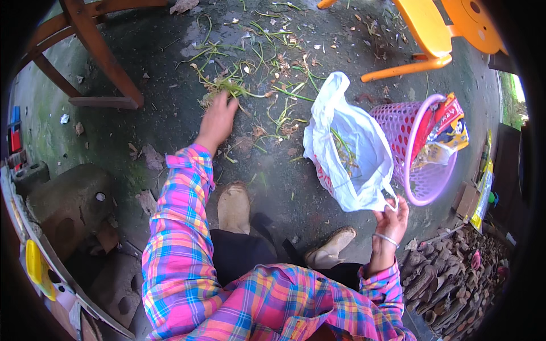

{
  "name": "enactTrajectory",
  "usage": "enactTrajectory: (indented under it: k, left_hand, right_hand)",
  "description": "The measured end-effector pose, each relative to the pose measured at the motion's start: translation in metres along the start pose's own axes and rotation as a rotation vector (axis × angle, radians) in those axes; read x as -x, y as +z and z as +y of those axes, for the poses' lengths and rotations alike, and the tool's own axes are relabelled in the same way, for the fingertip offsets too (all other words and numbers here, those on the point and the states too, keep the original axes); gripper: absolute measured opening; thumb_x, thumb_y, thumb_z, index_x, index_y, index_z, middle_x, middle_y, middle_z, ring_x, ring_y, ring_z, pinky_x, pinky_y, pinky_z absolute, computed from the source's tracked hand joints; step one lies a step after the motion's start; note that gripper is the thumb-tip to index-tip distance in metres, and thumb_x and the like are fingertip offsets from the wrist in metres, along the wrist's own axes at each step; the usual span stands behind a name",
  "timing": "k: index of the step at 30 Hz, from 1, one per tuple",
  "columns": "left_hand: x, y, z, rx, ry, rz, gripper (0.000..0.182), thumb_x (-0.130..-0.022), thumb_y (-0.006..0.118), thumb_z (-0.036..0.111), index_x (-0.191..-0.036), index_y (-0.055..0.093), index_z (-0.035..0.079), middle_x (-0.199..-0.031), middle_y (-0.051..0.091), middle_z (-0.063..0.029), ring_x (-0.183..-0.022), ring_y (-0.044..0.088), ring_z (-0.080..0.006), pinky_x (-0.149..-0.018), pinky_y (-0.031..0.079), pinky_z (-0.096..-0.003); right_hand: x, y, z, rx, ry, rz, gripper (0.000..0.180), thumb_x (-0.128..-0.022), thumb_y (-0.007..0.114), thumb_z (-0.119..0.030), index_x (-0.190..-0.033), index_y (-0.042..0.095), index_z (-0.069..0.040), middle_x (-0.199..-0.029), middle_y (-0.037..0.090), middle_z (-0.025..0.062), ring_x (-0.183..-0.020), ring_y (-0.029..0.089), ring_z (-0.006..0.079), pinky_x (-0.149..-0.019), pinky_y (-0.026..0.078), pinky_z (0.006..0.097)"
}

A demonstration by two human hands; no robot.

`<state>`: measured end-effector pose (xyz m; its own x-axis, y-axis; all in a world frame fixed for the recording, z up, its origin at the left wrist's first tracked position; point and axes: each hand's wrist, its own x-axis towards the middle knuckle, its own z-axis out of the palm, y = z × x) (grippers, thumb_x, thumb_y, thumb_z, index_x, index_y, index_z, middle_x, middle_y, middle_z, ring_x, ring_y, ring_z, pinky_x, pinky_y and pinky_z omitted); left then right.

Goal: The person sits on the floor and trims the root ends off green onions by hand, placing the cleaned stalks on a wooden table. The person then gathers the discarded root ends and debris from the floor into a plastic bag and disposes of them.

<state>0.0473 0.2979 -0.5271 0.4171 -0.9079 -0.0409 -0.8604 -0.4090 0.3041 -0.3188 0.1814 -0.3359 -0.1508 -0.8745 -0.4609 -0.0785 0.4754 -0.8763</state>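
Note:
My right hand (392, 223) pinches one handle of a white plastic bag (362, 170). The bag's mouth gapes upward, and a few green stalks with roots lie inside. At the end of my outstretched left arm, the fingers of my left hand (216, 121) grip a clump of thin green stalks (232, 86) on the dark floor. That clump is blurred, and the fingertips are partly hidden in it. More stalks, roots and pale papery peelings (281, 115) lie scattered between the hand and the bag.
A pink plastic basket (399, 123) holding wrappers leans beside the bag. An orange chair (426, 38) stands at the upper right, wooden furniture legs (98, 55) at the upper left. Stacked firewood (448, 277) lies lower right, a concrete block (68, 204) at left. My shoes (234, 209) are below.

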Motion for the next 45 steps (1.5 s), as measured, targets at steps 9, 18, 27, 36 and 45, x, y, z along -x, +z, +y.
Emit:
enactTrajectory:
  k: [9, 18, 27, 36, 45]
  left_hand:
    - [-0.056, 0.006, -0.071, 0.134, -1.143, 0.299, 0.057, -0.080, 0.048, 0.044, -0.125, 0.035, 0.011, -0.128, 0.028, -0.0237, -0.116, 0.027, -0.0408, -0.090, 0.029, -0.0541]
    - [-0.135, 0.017, 0.078, 0.307, -0.190, 0.347, 0.043, -0.075, 0.058, 0.027, -0.112, 0.047, 0.007, -0.125, 0.031, -0.0242, -0.114, 0.032, -0.0411, -0.089, 0.033, -0.0479]
    - [-0.197, 0.020, -0.049, 0.184, -0.970, 0.079, 0.061, -0.078, 0.040, 0.058, -0.128, 0.036, 0.023, -0.134, 0.019, -0.0217, -0.125, 0.014, -0.0394, -0.094, 0.015, -0.0604]
    - [-0.150, 0.033, 0.100, -0.121, 0.121, -0.201, 0.062, -0.071, 0.055, 0.054, -0.123, 0.041, 0.024, -0.131, 0.029, -0.0146, -0.121, 0.025, -0.0370, -0.091, 0.026, -0.0593]
    - [-0.039, 0.007, 0.029, -0.132, 0.273, -0.162, 0.044, -0.065, 0.068, 0.022, -0.106, 0.053, 0.021, -0.124, 0.037, -0.0065, -0.119, 0.029, -0.0324, -0.093, 0.025, -0.0560]
  right_hand:
    - [0.001, -0.013, 0.008, -0.036, 0.083, 0.011, 0.035, -0.073, 0.046, 0.009, -0.105, 0.044, -0.005, -0.090, 0.052, 0.0079, -0.079, 0.056, 0.0161, -0.062, 0.055, 0.0295]
    - [-0.006, -0.004, 0.009, -0.034, 0.174, 0.092, 0.033, -0.075, 0.046, 0.009, -0.105, 0.044, -0.005, -0.090, 0.053, 0.0074, -0.076, 0.056, 0.0138, -0.059, 0.056, 0.0266]
    - [-0.006, -0.016, 0.013, -0.040, 0.210, 0.200, 0.033, -0.075, 0.045, 0.008, -0.105, 0.044, -0.006, -0.091, 0.053, 0.0074, -0.076, 0.056, 0.0127, -0.058, 0.055, 0.0259]
    - [-0.008, -0.005, 0.008, 0.016, 0.181, 0.077, 0.035, -0.080, 0.049, 0.001, -0.112, 0.041, -0.006, -0.096, 0.051, 0.0091, -0.080, 0.055, 0.0159, -0.060, 0.055, 0.0285]
    - [-0.005, -0.001, 0.014, 0.165, 0.154, 0.044, 0.047, -0.080, 0.050, 0.001, -0.123, 0.032, -0.006, -0.103, 0.048, 0.0092, -0.087, 0.054, 0.0170, -0.063, 0.053, 0.0278]
